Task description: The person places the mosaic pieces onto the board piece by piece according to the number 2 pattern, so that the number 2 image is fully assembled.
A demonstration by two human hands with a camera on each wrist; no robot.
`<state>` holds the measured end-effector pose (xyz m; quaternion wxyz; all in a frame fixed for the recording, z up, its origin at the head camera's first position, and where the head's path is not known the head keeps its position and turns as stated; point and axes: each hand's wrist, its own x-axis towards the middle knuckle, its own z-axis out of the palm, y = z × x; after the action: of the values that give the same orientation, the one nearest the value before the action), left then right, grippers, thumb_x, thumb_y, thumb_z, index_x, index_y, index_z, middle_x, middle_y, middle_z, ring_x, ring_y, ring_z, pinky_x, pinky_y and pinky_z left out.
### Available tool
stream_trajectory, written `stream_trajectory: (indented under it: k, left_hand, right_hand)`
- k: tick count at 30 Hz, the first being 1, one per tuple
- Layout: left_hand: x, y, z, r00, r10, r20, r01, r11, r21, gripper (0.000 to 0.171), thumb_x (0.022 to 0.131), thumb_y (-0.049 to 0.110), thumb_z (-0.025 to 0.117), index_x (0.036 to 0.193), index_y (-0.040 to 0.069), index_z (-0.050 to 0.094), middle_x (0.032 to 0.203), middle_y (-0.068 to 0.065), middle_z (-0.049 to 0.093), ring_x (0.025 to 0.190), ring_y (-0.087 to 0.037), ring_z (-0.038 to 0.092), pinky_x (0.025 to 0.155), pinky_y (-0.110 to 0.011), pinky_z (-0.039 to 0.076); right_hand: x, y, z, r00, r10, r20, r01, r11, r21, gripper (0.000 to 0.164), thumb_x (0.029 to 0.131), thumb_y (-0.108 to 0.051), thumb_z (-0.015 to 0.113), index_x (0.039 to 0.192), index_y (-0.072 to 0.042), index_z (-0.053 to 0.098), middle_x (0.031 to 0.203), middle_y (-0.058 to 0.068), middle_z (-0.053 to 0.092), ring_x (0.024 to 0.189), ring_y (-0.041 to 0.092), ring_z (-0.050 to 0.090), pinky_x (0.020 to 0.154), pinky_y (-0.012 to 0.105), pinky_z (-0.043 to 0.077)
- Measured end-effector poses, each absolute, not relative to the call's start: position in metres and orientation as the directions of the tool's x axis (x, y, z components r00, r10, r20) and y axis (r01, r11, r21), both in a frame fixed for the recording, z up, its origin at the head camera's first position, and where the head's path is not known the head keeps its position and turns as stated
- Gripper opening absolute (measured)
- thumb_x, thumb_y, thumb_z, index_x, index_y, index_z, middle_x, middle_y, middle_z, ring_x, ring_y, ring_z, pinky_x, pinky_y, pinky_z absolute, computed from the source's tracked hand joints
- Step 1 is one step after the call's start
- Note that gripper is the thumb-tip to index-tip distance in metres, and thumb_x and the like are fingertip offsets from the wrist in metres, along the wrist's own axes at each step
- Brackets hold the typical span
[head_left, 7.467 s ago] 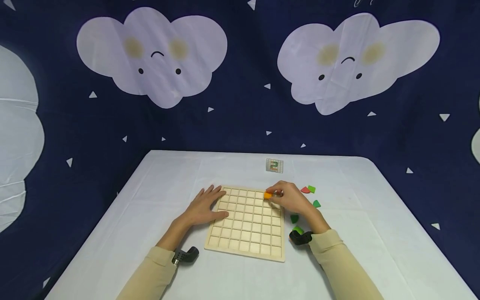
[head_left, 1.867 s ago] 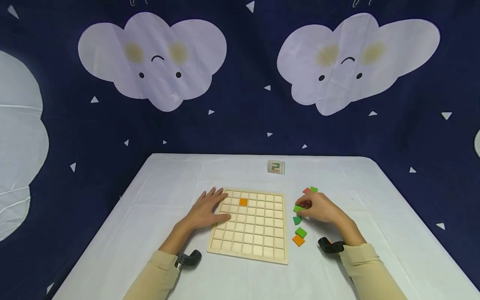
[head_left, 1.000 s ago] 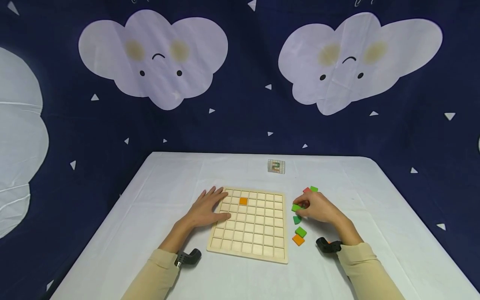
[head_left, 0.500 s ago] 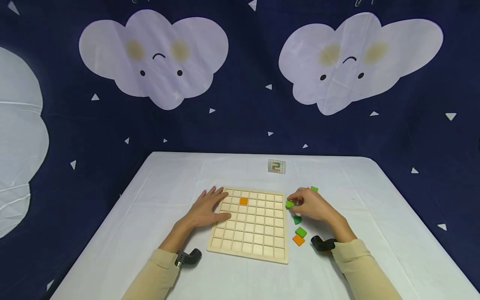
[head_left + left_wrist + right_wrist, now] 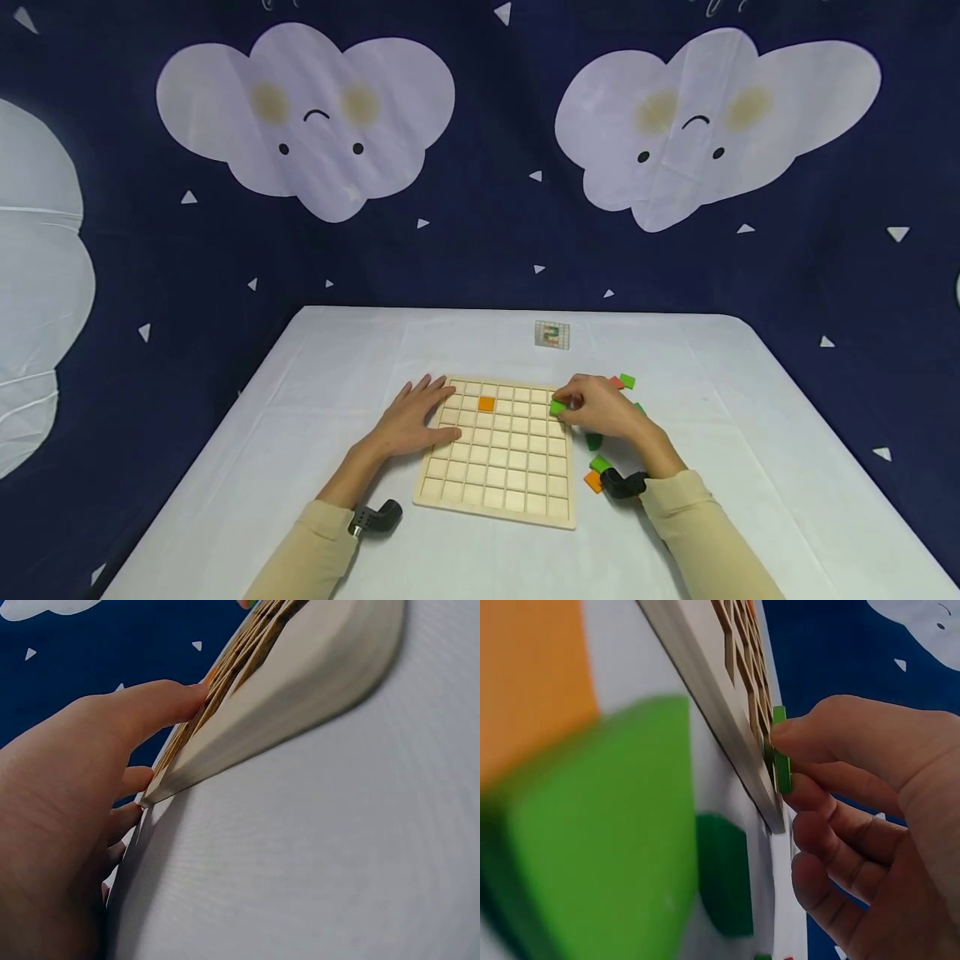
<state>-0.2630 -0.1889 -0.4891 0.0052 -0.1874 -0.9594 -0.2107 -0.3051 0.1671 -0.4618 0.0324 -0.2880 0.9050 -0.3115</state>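
Note:
A pale wooden grid board (image 5: 495, 476) lies on the white table. One orange square tile (image 5: 487, 404) sits in a cell near its far edge. My left hand (image 5: 408, 423) rests spread on the board's left edge, thumb and fingertips touching the frame. Between thumb and fingers, my right hand (image 5: 603, 407) pinches a light green square tile (image 5: 557, 407) over the far right cells. In the right wrist view that green tile (image 5: 781, 750) is held on edge beside the board (image 5: 712, 697), and whether it touches the board I cannot tell.
Right of the board lie loose tiles: a dark green one (image 5: 593, 441), a light green one (image 5: 600, 464), an orange one (image 5: 593, 482), a red one (image 5: 617, 382) and another light green one (image 5: 627, 381). A small patterned card (image 5: 552, 334) lies near the table's far edge.
The orange tile once in my right hand now sits in the board. My right hand has since taken a light green tile and carried it left over the board. My left hand stays put.

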Motion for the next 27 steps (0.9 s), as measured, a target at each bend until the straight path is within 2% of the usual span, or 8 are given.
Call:
stream_trajectory:
  k: [10, 19, 27]
  left_hand:
    - [-0.263, -0.190, -0.489, -0.927, 0.364, 0.091, 0.368, 0.836, 0.406, 0.084, 0.081, 0.065, 0.060, 0.147, 0.018, 0.041, 0.156, -0.002, 0.026, 0.145, -0.022, 0.011, 0.117, -0.040, 0.003]
    - [-0.263, -0.190, -0.490, -0.929, 0.358, 0.096, 0.365, 0.838, 0.406, 0.084, 0.080, 0.066, 0.060, 0.147, 0.019, 0.041, 0.156, -0.002, 0.027, 0.145, -0.022, 0.012, 0.117, -0.040, 0.003]
    - [-0.263, -0.189, -0.488, -0.929, 0.362, 0.081, 0.364, 0.847, 0.389, 0.084, 0.081, 0.066, 0.060, 0.148, 0.018, 0.041, 0.156, -0.002, 0.026, 0.145, -0.022, 0.012, 0.117, -0.041, 0.003]
  right_hand:
    - [-0.311, 0.149, -0.464, -0.784, -0.600, 0.158, -0.570, 0.596, -0.566, 0.028, 0.079, -0.015, 0.076, 0.106, -0.008, 0.075, 0.085, -0.005, 0.062, 0.074, 0.010, 0.054, 0.065, 0.028, 0.048]
    - [-0.313, 0.130, -0.464, -0.771, -0.617, 0.158, -0.586, 0.590, -0.556, 0.025, 0.080, -0.016, 0.076, 0.105, -0.010, 0.075, 0.085, -0.007, 0.062, 0.074, 0.009, 0.055, 0.066, 0.027, 0.050]
    - [-0.311, 0.116, -0.464, -0.766, -0.628, 0.141, -0.583, 0.583, -0.566, 0.029, 0.081, -0.014, 0.075, 0.109, -0.009, 0.074, 0.091, -0.003, 0.064, 0.076, 0.008, 0.056, 0.069, 0.029, 0.051]
